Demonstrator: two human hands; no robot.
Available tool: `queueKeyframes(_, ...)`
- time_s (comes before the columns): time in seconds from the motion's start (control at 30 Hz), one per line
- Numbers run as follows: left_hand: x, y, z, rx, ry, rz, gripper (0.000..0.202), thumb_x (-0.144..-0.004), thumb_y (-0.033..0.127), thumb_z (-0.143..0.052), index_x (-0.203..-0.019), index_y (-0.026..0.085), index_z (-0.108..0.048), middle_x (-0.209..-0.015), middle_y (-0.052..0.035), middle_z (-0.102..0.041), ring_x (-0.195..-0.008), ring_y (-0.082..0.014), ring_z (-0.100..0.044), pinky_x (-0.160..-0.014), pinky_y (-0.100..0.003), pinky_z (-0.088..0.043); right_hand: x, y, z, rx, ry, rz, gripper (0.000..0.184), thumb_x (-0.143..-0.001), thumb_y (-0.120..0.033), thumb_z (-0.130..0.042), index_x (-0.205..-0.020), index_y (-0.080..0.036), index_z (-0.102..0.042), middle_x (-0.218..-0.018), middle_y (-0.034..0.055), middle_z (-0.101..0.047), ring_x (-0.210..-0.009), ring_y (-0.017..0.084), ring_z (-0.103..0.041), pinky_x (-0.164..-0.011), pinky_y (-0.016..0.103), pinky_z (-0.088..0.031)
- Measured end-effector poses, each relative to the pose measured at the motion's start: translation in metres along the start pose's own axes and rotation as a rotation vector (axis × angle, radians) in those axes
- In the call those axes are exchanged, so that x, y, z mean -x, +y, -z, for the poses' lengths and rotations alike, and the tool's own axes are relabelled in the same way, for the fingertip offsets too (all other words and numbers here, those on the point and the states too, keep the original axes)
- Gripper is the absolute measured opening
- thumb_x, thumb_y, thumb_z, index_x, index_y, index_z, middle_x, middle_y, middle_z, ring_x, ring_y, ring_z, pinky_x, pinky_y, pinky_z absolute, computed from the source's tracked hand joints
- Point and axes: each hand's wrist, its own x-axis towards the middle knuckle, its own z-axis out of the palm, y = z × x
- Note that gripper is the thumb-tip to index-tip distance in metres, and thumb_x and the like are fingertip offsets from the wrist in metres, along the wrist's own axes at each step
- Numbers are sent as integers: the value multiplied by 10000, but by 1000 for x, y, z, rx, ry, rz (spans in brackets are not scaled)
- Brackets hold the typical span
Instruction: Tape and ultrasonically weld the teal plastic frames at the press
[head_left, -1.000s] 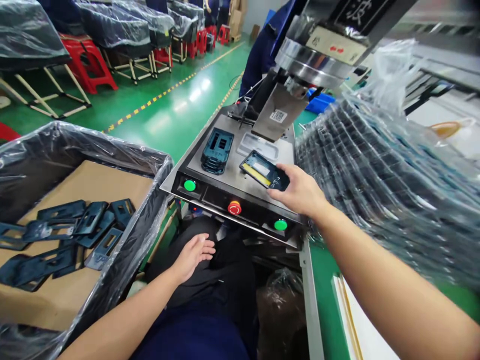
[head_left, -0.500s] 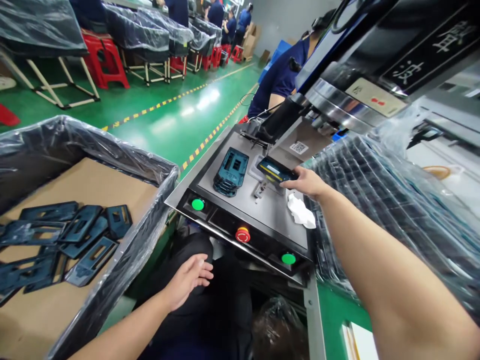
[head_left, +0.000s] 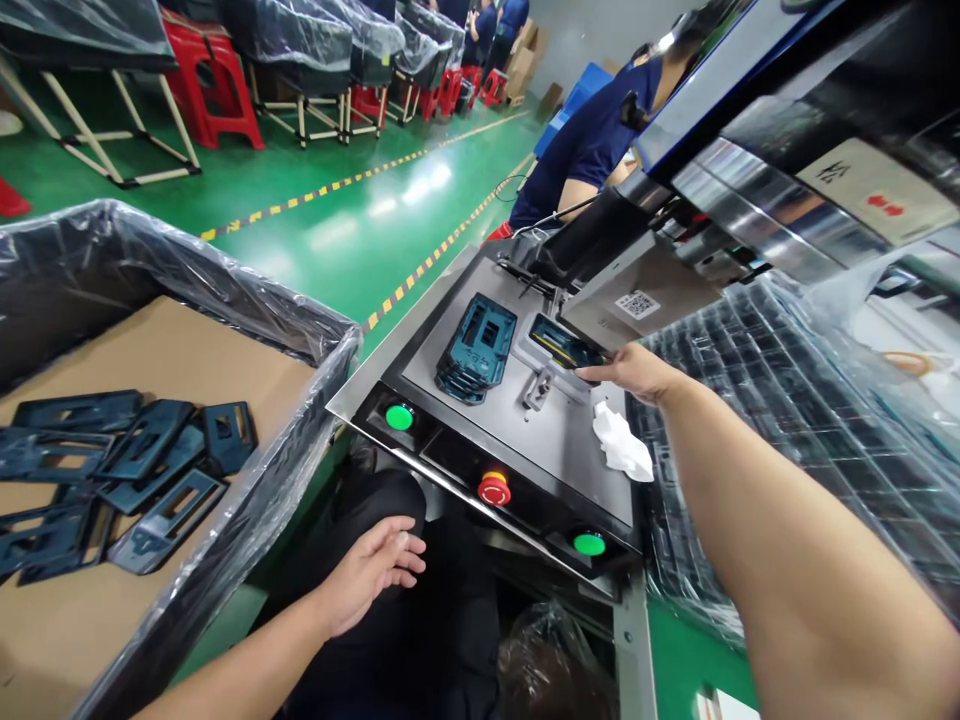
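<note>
My right hand point(head_left: 636, 371) reaches over the press's steel plate point(head_left: 555, 440), fingertips on the near edge of a dark part with a yellow strip point(head_left: 561, 344) lying in the fixture under the press head point(head_left: 637, 300). The fingers are stretched nearly flat. A stack of dark teal frames point(head_left: 477, 348) sits to the left of it on the plate. My left hand point(head_left: 371, 570) hovers open over my lap, below the panel, holding nothing.
Two green buttons point(head_left: 399, 416) point(head_left: 589, 544) and a red stop button point(head_left: 494, 490) line the panel front. A white cloth point(head_left: 621, 444) lies on the plate. A plastic-lined carton point(head_left: 247, 300) with loose teal frames point(head_left: 120, 470) stands left. Bagged tray stacks point(head_left: 810, 420) fill the right. A person in blue point(head_left: 592, 140) works behind.
My right hand carried the yellow-strip part forward from the plate's front into the fixture under the press head and eased its grip. My left hand barely moved. The view shifted.
</note>
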Motion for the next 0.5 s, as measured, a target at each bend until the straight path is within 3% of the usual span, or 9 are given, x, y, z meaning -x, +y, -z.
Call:
queueKeyframes(0.1, -1, 0, 0, -11, -6, 7, 452, -812, 454, -694, -1165, 192, -586, -1069, -119, -634, -915, -219, -628, -811, -391, -478, 2, 8, -5, -80, -86, 28, 416, -812, -224, -672, -1194, -64, -630, -1131, 153, -681, -1057, 186, -629, -936, 262, -474)
queueKeyframes(0.23, -1, -1, -1, -27, -4, 13, 446, -814, 443, -695, -1166, 195, -579, -1070, -111, -629, -915, -214, -625, -816, -391, -480, 2, 17, -20, 7, 15, 21, 524, -861, -285, -585, -1359, -135, -521, -1286, 119, -605, -1232, 238, -536, -1094, 393, -384)
queueKeyframes(0.37, -1, -4, -2, -45, -3, 6, 448, -810, 447, -699, -1161, 196, -578, -1072, -110, -630, -922, -217, -625, -820, -393, -482, 8, 18, -38, 185, 173, 67, 498, -876, -301, -495, -1337, -117, -541, -1317, 157, -568, -1269, 284, -502, -1119, 472, -346)
queueKeyframes(0.5, 1, -6, -2, -51, 7, -7, 459, -792, 453, -715, -1152, 198, -588, -1063, -109, -637, -915, -216, -629, -815, -384, -482, 16, 16, -53, 242, 307, 248, 388, -888, -328, -451, -1172, -156, -652, -1302, 137, -586, -1246, 265, -518, -1112, 481, -359)
